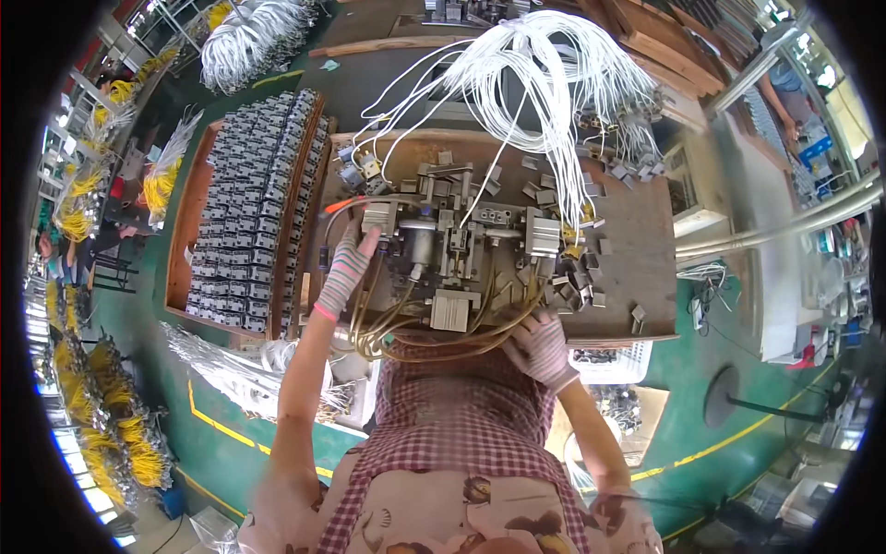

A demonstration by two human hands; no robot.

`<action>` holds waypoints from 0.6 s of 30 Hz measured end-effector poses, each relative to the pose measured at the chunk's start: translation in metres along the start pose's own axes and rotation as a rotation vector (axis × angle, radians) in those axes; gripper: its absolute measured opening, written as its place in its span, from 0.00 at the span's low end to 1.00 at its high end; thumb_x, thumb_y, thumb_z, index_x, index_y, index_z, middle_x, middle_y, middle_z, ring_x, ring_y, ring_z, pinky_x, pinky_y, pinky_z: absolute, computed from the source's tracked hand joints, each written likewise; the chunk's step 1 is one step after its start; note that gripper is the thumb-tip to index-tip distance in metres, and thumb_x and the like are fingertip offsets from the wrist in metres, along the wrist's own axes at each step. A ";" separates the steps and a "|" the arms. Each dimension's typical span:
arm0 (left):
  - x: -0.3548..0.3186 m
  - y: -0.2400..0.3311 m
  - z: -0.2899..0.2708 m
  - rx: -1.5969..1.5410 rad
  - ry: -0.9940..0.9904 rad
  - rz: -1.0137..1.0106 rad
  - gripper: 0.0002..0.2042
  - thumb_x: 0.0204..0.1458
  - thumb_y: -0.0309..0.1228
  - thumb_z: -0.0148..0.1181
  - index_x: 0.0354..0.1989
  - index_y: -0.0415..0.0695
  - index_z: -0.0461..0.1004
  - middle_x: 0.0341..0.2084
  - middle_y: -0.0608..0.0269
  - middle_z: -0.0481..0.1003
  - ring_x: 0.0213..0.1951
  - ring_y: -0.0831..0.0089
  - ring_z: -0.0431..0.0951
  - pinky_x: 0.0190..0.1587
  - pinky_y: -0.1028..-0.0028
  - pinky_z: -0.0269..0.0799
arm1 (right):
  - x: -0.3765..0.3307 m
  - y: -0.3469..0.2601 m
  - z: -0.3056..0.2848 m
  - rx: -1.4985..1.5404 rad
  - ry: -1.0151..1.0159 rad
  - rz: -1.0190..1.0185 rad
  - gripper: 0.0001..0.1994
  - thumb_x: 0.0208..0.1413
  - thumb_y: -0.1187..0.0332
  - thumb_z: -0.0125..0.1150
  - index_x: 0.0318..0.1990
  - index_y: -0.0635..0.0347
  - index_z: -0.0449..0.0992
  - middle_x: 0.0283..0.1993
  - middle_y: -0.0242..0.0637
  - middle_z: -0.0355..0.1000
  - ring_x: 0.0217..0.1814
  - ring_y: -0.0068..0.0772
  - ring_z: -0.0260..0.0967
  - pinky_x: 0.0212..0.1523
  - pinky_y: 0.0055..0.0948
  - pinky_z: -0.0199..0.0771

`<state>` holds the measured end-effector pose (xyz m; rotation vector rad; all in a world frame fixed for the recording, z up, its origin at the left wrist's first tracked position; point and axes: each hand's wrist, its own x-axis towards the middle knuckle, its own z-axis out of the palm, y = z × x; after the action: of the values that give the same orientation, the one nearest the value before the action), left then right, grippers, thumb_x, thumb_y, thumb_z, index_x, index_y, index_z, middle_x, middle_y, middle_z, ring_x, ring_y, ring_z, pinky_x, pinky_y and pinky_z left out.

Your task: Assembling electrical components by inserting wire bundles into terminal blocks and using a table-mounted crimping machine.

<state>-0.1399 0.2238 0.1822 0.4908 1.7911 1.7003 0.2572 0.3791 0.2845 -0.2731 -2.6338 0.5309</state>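
Note:
A bench fixture [457,242] with metal blocks, a round cylinder and looping tubes stands in front of me. My left hand [341,275], in a striped glove, is at its left side. The fingers are stretched up beside a ribbed metal block [379,218], the thumb close to its lower edge; some fingertips are hidden. An orange-tipped piece [343,205] lies just above that hand. My right hand [543,353], also gloved, rests at the bench's near edge by the amber tubes [480,343], fingers apart and slightly bent. One white cable [489,175] runs down into the fixture's middle.
A large bundle of white cables [544,65] lies across the back of the bench. Small metal pieces [581,277] are scattered at right. A wooden tray [194,217] of stacked grey parts stands at left. Below the bench's right edge is a white basket [628,362].

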 end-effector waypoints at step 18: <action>-0.146 0.112 0.014 0.702 0.132 0.690 0.10 0.48 0.21 0.54 0.39 0.37 0.73 0.32 0.45 0.72 0.35 0.47 0.73 0.39 0.57 0.68 | -0.076 -0.001 -0.026 -0.045 0.376 0.438 0.08 0.52 0.78 0.49 0.33 0.61 0.76 0.36 0.41 0.73 0.41 0.44 0.68 0.46 0.40 0.66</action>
<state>-0.0379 0.1519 0.3190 1.4590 2.4957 1.4598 0.3357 0.3655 0.2780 -0.8856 -2.2210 0.4977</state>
